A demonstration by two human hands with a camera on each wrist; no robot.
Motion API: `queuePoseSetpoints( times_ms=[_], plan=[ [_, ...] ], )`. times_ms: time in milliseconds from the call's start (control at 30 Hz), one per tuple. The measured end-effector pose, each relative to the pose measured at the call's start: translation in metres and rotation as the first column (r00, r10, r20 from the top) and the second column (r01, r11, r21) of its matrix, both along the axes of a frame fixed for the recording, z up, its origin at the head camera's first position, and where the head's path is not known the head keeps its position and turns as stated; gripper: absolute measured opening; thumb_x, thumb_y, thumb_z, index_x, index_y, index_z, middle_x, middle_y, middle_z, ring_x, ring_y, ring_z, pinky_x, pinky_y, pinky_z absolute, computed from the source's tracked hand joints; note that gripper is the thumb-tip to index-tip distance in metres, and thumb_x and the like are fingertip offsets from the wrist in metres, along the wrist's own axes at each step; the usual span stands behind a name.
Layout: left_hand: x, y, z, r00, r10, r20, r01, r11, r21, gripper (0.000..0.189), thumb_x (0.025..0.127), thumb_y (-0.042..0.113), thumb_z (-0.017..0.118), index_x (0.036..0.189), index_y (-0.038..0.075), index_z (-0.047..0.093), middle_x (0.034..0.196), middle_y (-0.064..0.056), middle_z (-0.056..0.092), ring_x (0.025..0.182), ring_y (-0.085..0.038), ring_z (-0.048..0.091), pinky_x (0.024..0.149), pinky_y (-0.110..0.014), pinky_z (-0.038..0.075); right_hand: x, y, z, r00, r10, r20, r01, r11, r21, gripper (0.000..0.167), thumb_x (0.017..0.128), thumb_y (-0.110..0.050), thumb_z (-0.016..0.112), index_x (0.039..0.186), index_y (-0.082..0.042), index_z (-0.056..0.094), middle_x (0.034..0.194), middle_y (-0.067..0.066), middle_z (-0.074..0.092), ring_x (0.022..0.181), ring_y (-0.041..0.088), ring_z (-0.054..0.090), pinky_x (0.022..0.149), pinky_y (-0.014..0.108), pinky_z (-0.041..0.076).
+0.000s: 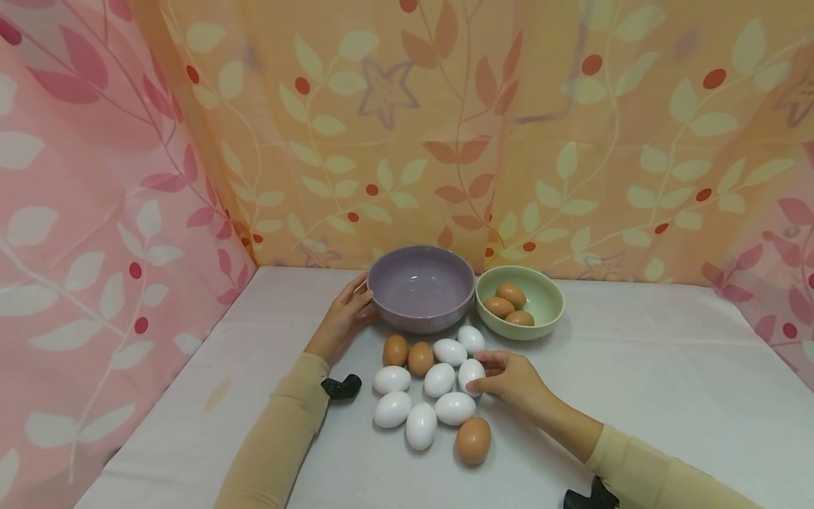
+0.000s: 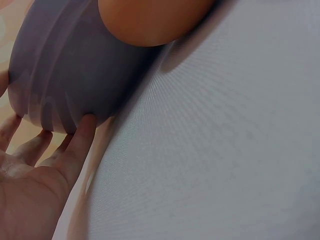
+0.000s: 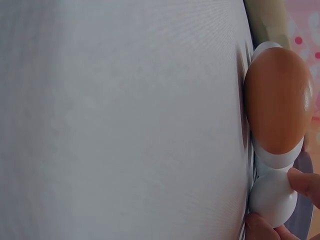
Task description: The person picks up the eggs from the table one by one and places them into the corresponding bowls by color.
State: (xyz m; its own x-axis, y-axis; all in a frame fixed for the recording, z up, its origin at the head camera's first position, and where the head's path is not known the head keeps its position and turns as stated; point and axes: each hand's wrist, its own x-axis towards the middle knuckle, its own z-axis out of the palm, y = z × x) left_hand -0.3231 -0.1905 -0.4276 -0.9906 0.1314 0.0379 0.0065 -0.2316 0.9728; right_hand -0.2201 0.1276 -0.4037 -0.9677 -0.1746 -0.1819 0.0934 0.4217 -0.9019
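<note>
My left hand (image 1: pixel 343 317) rests against the left side of a purple bowl (image 1: pixel 421 316). In the left wrist view, the left hand's spread fingertips touch the outer wall of the purple bowl (image 2: pixel 75 65). With my right hand (image 1: pixel 514 382) I pinch a white egg (image 1: pixel 470 375), thumb on the near side and fingers on the far side. Close up in the right wrist view, the white egg (image 3: pixel 273 200) sits low at the cloth between the fingertips. A brown egg (image 3: pixel 278 100) lies nearby.
Several white eggs (image 1: pixel 421 426) and two brown eggs (image 1: pixel 396 350) lie grouped before the purple bowl; another brown egg (image 1: pixel 473 440) is nearest me. A green bowl (image 1: pixel 552 304) holding three brown eggs (image 1: pixel 499 306) stands at right. Behind the white-covered table (image 1: pixel 668 375) hangs a patterned curtain (image 1: pixel 547 177).
</note>
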Motion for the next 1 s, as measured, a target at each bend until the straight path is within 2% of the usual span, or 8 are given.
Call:
queuePoseSetpoints(
  times_ms=[133, 300, 467, 600, 767, 1000],
  plan=[
    [0.0, -0.001, -0.001, 1.0, -0.006, -0.005, 0.006, 1.0, 0.0, 0.059, 0.104, 0.016, 0.051, 0.158, 0.018, 0.028, 0.165, -0.009, 0.026, 0.145, -0.031, 0.037, 0.112, -0.051, 0.039, 0.0, 0.001, 0.0, 1.0, -0.012, 0.006, 0.012, 1.0, -0.007, 0.06, 0.074, -0.009, 0.084, 0.128, 0.004, 0.062, 0.112, 0.014, 0.072, 0.1, 0.017, 0.065, 0.078, 0.025, 0.054],
    [-0.001, -0.002, -0.001, 1.0, -0.009, -0.014, 0.009, 1.0, -0.004, 0.059, 0.104, 0.017, 0.051, 0.158, 0.018, 0.027, 0.164, -0.009, 0.027, 0.144, -0.031, 0.037, 0.109, -0.048, 0.042, -0.002, 0.003, 0.008, 1.0, -0.013, -0.013, 0.014, 1.0, 0.018, 0.062, 0.075, -0.011, 0.084, 0.13, 0.002, 0.061, 0.118, 0.016, 0.071, 0.106, 0.022, 0.066, 0.078, 0.027, 0.055],
    [-0.002, -0.001, -0.001, 1.0, -0.007, -0.016, 0.007, 1.0, -0.007, 0.058, 0.104, 0.016, 0.051, 0.158, 0.018, 0.028, 0.164, -0.009, 0.027, 0.144, -0.031, 0.038, 0.106, -0.044, 0.045, -0.003, 0.005, 0.023, 0.999, -0.002, -0.048, 0.003, 1.0, 0.027, 0.063, 0.077, -0.015, 0.084, 0.132, 0.001, 0.06, 0.126, 0.018, 0.068, 0.117, 0.029, 0.063, 0.091, 0.035, 0.056],
    [-0.001, -0.001, -0.001, 1.0, -0.011, -0.015, 0.011, 1.0, -0.006, 0.058, 0.104, 0.016, 0.05, 0.158, 0.018, 0.028, 0.164, -0.009, 0.027, 0.144, -0.032, 0.038, 0.109, -0.047, 0.041, -0.006, 0.005, 0.032, 0.998, 0.014, -0.068, -0.014, 1.0, 0.006, 0.062, 0.078, -0.017, 0.083, 0.133, -0.001, 0.06, 0.13, 0.016, 0.066, 0.122, 0.029, 0.061, 0.1, 0.039, 0.052],
    [-0.001, -0.001, -0.001, 1.0, -0.007, -0.01, 0.007, 1.0, -0.003, 0.057, 0.104, 0.017, 0.051, 0.157, 0.019, 0.03, 0.164, -0.008, 0.028, 0.144, -0.03, 0.038, 0.113, -0.051, 0.037, -0.013, 0.003, 0.041, 0.996, 0.031, -0.082, -0.032, 0.999, -0.007, 0.063, 0.079, -0.018, 0.083, 0.134, 0.0, 0.059, 0.129, 0.016, 0.067, 0.12, 0.028, 0.062, 0.099, 0.038, 0.053],
    [-0.001, -0.001, -0.002, 1.0, -0.01, -0.007, 0.01, 1.0, -0.008, 0.057, 0.104, 0.018, 0.052, 0.157, 0.02, 0.031, 0.164, -0.008, 0.027, 0.141, -0.031, 0.041, 0.114, -0.051, 0.037, -0.021, -0.004, 0.052, 0.992, 0.038, -0.119, -0.039, 0.999, -0.002, 0.062, 0.079, -0.015, 0.082, 0.133, 0.003, 0.059, 0.125, 0.019, 0.068, 0.113, 0.026, 0.066, 0.093, 0.034, 0.056]
  ],
)
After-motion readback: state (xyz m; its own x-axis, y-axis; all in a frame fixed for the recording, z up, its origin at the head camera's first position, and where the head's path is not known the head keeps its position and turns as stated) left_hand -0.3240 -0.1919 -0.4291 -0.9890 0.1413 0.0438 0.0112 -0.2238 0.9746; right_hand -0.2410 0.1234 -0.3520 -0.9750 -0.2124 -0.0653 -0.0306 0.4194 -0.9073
